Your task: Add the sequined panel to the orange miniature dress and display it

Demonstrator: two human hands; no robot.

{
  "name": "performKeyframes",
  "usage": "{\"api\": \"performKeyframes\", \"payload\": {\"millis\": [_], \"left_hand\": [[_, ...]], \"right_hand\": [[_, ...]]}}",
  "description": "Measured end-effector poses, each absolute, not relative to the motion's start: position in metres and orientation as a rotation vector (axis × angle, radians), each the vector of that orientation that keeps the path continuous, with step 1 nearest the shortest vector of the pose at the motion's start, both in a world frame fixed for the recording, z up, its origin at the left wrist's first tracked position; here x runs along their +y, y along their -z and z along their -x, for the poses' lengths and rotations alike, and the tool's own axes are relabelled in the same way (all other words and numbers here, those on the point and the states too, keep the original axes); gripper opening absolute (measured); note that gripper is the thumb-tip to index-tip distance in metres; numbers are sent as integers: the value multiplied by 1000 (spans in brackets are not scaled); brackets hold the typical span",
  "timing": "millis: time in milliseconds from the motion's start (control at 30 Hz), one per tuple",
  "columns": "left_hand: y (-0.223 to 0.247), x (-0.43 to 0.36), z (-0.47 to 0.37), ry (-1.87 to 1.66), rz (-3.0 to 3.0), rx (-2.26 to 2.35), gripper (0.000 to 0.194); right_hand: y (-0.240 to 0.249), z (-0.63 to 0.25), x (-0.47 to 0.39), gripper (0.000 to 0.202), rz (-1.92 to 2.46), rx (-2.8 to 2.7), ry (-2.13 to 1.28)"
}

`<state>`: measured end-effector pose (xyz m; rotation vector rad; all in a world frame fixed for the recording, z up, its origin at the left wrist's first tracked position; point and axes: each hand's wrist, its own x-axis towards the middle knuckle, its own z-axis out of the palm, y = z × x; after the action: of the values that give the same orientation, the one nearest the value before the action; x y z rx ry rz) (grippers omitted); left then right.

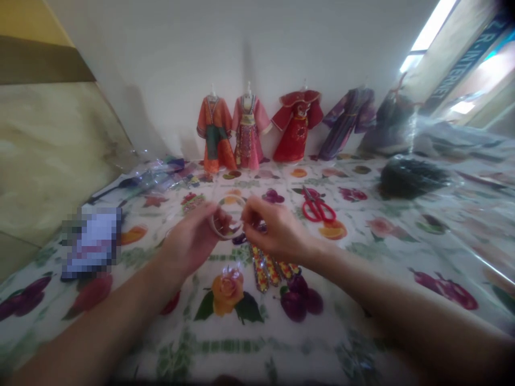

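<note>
My left hand (pixel 188 242) grips a pale ring that looks like a roll of tape (pixel 219 234), held upright above the table with its open centre facing me. At the roll's right edge, my right hand (pixel 274 228) is closed in a pinch. Whether a tape end lies between those fingertips is too blurred to make out. Below the right hand, several strips with a red and yellow pattern (pixel 263 273) lie on the cloth, partly covered by it. Red-handled scissors (pixel 319 210) rest beyond the right hand.
Miniature robes, including a red one (pixel 296 131), stand along the white wall. A dark bundle in clear plastic (pixel 414 177) lies at the right. Plastic packets (pixel 161 174) and a pixelated flat object (pixel 93 241) are at the left. A fruit-and-flower tablecloth (pixel 225 370) covers the table.
</note>
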<state>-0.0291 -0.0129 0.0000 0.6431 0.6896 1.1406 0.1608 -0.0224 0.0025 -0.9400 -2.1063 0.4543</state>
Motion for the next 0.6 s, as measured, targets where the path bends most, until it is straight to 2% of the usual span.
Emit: {"api": "performKeyframes", "payload": {"millis": [267, 433, 600], "left_hand": [[9, -14, 24, -1080, -642, 624, 20], [10, -15, 23, -1105, -587, 633, 27], [6, -17, 22, -1134, -584, 599, 25]], "right_hand": [[14, -153, -28, 9, 913, -2317, 212], [10, -153, -28, 10, 991, -2312, 397], [8, -154, -25, 11, 1034, -2290, 517]]}}
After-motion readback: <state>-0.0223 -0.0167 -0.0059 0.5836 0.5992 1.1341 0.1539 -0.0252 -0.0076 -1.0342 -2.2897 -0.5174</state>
